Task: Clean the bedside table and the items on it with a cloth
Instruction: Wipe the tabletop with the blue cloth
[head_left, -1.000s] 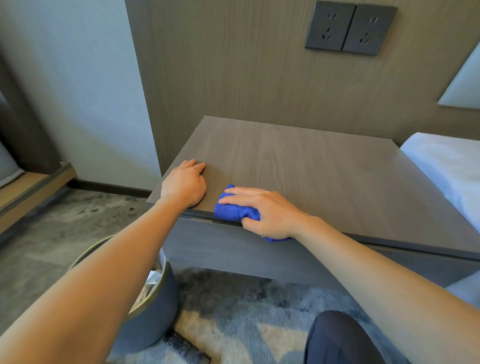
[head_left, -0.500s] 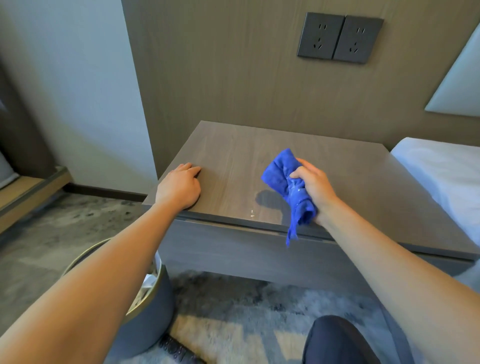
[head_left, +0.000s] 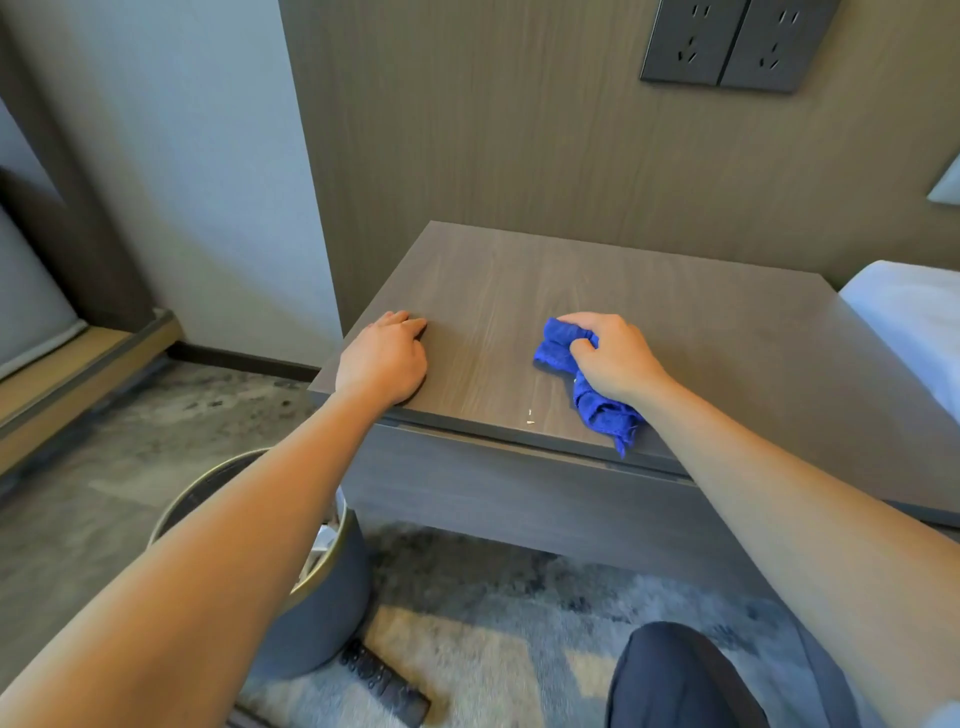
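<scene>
The bedside table has a grey-brown wood-grain top with nothing standing on it. My right hand grips a crumpled blue cloth and presses it onto the top near the front edge; one corner of the cloth hangs over that edge. My left hand rests on the front left corner, fingers curled, holding nothing. A small white speck lies on the top between my hands, close to the front edge.
A round dark waste bin with paper in it stands on the carpet below the left corner. A dark remote control lies on the floor beside it. White bedding borders the table on the right. Two wall sockets sit above.
My right hand lifted the cloth off the front edge, carried it up and right, then brought it back down onto the top. The left hand stayed on the corner.
</scene>
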